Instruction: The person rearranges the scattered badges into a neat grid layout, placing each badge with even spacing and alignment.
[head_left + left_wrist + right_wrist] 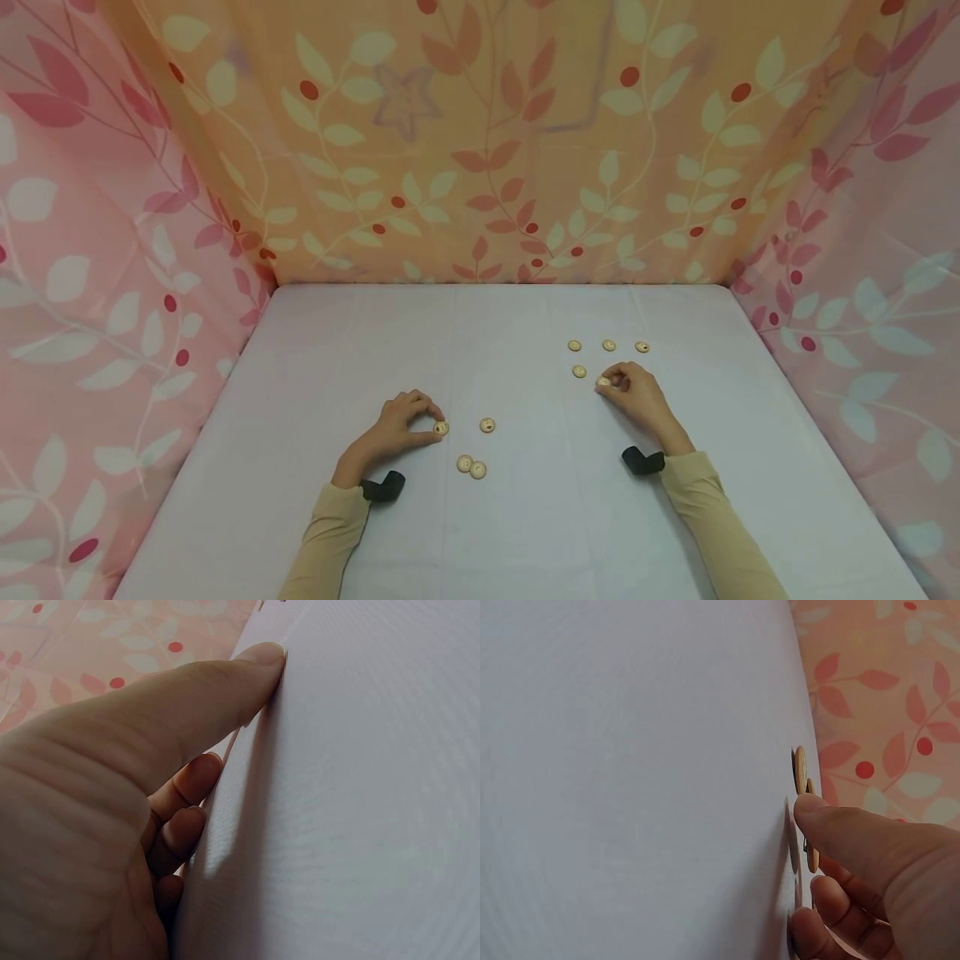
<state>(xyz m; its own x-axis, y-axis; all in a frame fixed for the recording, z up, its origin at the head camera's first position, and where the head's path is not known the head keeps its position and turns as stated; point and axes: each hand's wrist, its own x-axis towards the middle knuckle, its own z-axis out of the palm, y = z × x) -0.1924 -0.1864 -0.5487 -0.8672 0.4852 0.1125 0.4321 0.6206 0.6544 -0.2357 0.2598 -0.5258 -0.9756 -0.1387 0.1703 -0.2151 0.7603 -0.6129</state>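
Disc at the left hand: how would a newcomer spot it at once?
On the white table, find the left hand in the head view. The pale disc is at that hand's picture-right end. The three loose discs nearest it lie untouched; this one is pinched.

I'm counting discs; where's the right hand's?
The held disc is right of centre in the head view, pinched by the right hand, right of a loose disc.

Booth (60, 250) of leaf-print fabric (495, 142)
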